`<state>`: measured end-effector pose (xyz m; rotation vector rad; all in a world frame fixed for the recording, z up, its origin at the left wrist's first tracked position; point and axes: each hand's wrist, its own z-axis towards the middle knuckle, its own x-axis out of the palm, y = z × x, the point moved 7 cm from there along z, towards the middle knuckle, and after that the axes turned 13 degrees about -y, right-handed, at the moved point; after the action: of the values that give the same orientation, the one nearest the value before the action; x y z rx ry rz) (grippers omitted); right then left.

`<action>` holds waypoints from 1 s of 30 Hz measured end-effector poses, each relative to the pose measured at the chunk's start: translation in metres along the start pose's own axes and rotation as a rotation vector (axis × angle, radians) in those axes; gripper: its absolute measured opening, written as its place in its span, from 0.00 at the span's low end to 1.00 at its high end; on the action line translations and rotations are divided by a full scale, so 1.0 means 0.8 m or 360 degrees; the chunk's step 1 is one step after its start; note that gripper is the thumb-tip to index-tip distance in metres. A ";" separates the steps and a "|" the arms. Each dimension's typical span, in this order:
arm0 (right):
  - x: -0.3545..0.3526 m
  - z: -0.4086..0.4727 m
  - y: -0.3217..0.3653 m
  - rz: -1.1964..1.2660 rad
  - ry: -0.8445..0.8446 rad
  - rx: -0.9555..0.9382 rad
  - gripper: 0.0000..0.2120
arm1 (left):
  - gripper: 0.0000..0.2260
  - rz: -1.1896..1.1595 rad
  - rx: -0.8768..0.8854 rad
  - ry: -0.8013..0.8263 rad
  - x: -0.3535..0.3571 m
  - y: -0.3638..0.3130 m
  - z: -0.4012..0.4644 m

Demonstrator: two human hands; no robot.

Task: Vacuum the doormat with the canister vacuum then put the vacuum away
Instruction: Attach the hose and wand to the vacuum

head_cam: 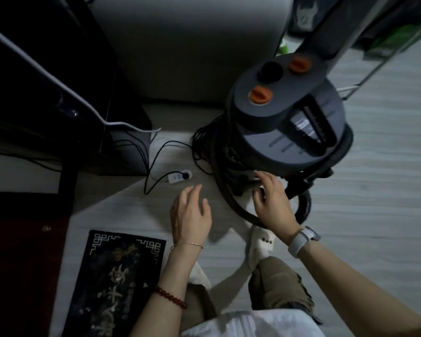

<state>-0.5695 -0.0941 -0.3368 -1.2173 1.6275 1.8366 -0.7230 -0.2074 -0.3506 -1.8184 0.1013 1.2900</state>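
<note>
At the bottom edge of the frame a white shirt hem (pixel 250 323) and olive trousers (pixel 275 285) are closest, with two bare forearms reaching up from there. The left hand (pixel 191 212) hovers over the pale wood-look floor (pixel 374 215) near the middle of the frame, fingers spread and relaxed, gripping nothing; its wrist carries a thin chain bracelet (pixel 187 244) and, lower on the forearm, a red bead bracelet (pixel 170 297). The right hand (pixel 271 198), wearing a white-strapped watch (pixel 301 240), is just right of centre with its fingers loosely bent against the base of the canister vacuum (pixel 287 113); whether they grip anything there cannot be told. The vacuum stands upright in the upper right of the frame, grey-bodied with two orange knobs on its lid, and its black ribbed hose (pixel 304 205) loops along the floor beside the right hand. A black power cord (pixel 156 164) trails left from the vacuum to a white power strip (pixel 179 176) lying on the floor above the left hand. The doormat (pixel 112 276), dark with a pale printed border and figure, lies flat in the lower left of the frame, apart from the vacuum. A foot in a white sock (pixel 261 246) stands between the two arms
</note>
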 end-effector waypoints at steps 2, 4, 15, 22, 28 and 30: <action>-0.038 0.017 -0.025 0.0032 -0.0078 0.0052 0.18 | 0.16 -0.0060 0.0023 0.0067 0.016 -0.040 0.000; -0.074 0.039 -0.059 0.0053 -0.0173 0.0132 0.18 | 0.18 -0.0092 0.0026 0.0114 0.040 -0.082 0.005; -0.149 0.200 -0.288 0.0196 -0.0138 0.0641 0.18 | 0.25 0.0188 0.0232 -0.0194 0.191 -0.308 0.061; -0.099 0.190 -0.338 0.0601 0.0168 0.1218 0.23 | 0.30 0.0548 0.0244 -0.0035 0.267 -0.308 0.034; -0.091 0.190 -0.332 0.0761 0.0105 0.1261 0.25 | 0.29 0.0612 0.0265 -0.0061 0.268 -0.303 0.038; -0.099 0.188 -0.321 0.0773 0.0112 0.1151 0.26 | 0.29 0.0598 0.0251 -0.0029 0.267 -0.304 0.038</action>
<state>-0.3797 0.1287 -0.4335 -0.6001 2.4773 1.2105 -0.5221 0.0468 -0.3769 -1.7022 0.5409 1.5088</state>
